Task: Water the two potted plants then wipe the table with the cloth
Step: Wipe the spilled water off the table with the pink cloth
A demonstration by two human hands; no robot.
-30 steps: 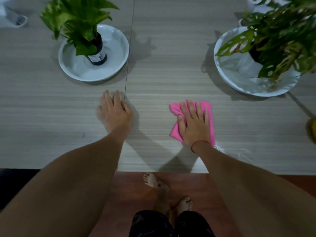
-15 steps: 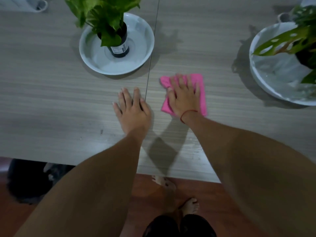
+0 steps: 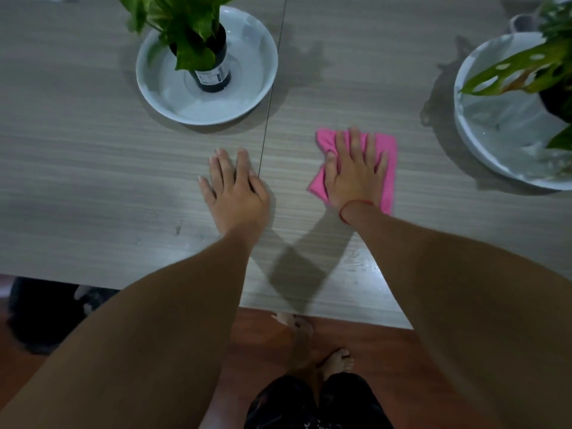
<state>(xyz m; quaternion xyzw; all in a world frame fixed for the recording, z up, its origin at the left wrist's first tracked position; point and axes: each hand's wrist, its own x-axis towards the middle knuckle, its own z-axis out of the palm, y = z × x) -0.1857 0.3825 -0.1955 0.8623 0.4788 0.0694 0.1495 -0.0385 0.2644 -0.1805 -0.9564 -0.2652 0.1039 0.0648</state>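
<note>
In the head view, the only one I have, my right hand lies flat with fingers spread on the pink cloth, just right of frame centre; it presses the cloth to the grey wood-grain table rather than gripping it, which I judge is how a wipe gets even contact. My left hand rests palm down and empty on bare tabletop at centre, just left of the dark seam between table halves, probably as a brace while I lean in. In the upper left a leafy plant in a dark bottle stands in a white dish that appears to hold water. At the right edge, a second plant with holed leaves sits in a larger white bowl, also seemingly wet, so I take the watering as done and the wiping as under way. Droplets glisten near the front edge below my right forearm, and a few specks sit left of centre; those need passes. The two dishes bound the lane for the cloth, and the overhanging leaves on the right could be brushed by a wide sweep.
</note>
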